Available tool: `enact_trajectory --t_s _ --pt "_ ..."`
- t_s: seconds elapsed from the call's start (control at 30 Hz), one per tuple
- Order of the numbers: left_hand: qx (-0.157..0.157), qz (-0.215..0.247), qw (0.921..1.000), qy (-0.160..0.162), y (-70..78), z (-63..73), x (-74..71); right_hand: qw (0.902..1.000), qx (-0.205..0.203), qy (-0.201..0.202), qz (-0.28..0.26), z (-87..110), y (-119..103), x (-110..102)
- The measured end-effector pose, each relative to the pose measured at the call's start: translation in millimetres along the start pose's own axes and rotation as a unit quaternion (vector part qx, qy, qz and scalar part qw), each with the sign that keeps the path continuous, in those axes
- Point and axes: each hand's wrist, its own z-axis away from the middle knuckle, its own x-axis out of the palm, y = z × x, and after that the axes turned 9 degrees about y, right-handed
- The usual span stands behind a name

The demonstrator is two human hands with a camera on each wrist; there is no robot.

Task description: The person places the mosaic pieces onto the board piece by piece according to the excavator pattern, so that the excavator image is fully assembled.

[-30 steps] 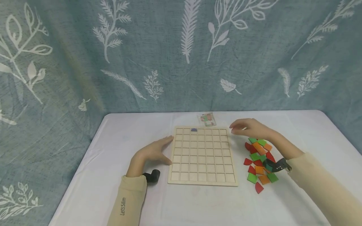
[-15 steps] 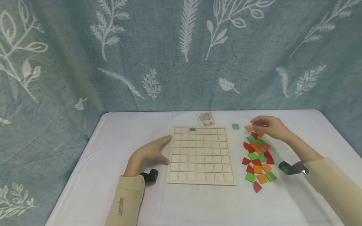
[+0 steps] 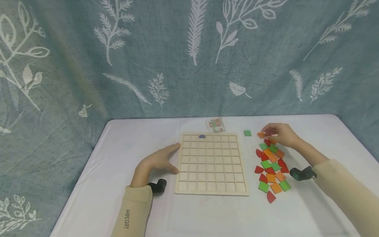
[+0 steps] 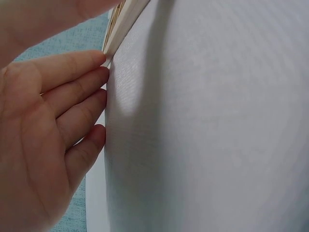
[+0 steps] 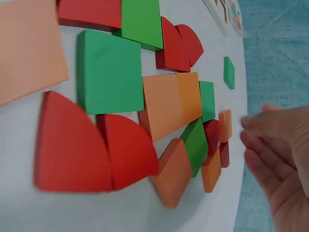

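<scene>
My left hand [image 3: 160, 161] lies at the left edge of the wooden grid board [image 3: 211, 193], thumb and fingers spread along its frame. In the left wrist view the straight fingers [image 4: 77, 92] meet the white cloth near the board's rim [image 4: 126, 24]. My right hand [image 3: 282, 134] hovers over the far end of the tile pile, fingers loosely bent. Close to its fingertips are an orange tile [image 3: 261, 135] and a partly hidden red piece. Nothing shows between the right fingers [image 5: 270, 123] in the right wrist view. A small blue piece [image 3: 202, 136] sits in the board's top row.
Several green, orange and red quarter-round tiles, such as a green square [image 3: 264, 186], lie in a loose column right of the board. One green tile [image 3: 247, 133] lies apart. A printed card [image 3: 215, 125] is behind the board. A patterned curtain [image 3: 177, 89] hangs behind the table.
My right hand has moved right from beside the board's top corner to the pile's far end. The lone green tile has come into sight where it was. My left hand stays put.
</scene>
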Motion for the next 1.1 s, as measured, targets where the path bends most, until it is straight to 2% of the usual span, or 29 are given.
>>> enact_trajectory --t_s 0.13,0.3,0.47,0.77,1.1 --pt "0.006 0.005 1.0 -0.001 0.9 1.3 -0.1 0.9997 -0.004 -0.021 0.014 8.9 1.4 -0.6" --pt "0.008 0.003 1.0 -0.002 2.5 1.9 -2.7 0.9992 -0.013 -0.027 0.026 23.6 1.4 -6.2" --pt "0.007 0.004 1.0 -0.002 2.3 1.7 -2.8 0.9991 0.002 -0.032 0.029 39.6 2.8 -12.8" --pt "0.0 0.013 0.9999 -0.005 1.2 1.4 -1.0 0.9988 0.047 0.003 0.016 62.9 16.6 -6.4" --pt "-0.004 0.015 0.9999 -0.003 3.3 1.3 -1.3 0.9975 0.065 0.027 0.001 68.4 17.4 -0.9"
